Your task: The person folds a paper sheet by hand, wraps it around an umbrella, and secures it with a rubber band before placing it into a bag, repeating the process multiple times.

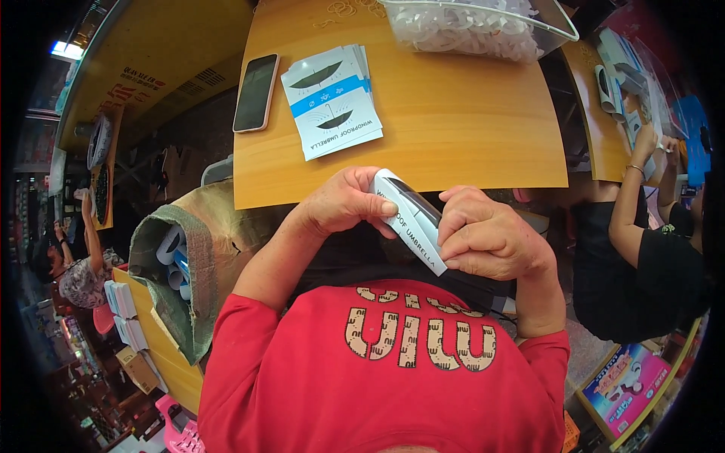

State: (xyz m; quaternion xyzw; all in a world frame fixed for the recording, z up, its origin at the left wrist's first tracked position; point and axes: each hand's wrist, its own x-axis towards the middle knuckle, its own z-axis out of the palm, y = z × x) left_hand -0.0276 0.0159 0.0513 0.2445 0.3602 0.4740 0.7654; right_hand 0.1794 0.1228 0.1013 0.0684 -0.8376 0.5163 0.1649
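Observation:
Between my hands, just off the table's near edge, is a white printed paper card [411, 226], bent into a curve with a dark umbrella picture on it. My left hand [351, 200] pinches its left end, thumb on top. At its other end the fingers of my right hand [487, 234] are curled and closed on the card. A stack of similar white cards [325, 136] with a blue band lies on the table ahead. Left of the stack rests a dark-screened phone [257, 93].
On the wooden table [468, 136], a clear plastic bin [472, 30] of translucent rings stands at the far right. Some loose rubber bands [343, 9] lie near the far edge. An open woven sack [196, 264] with rolled cards stands at my left. Co-workers sit on both sides.

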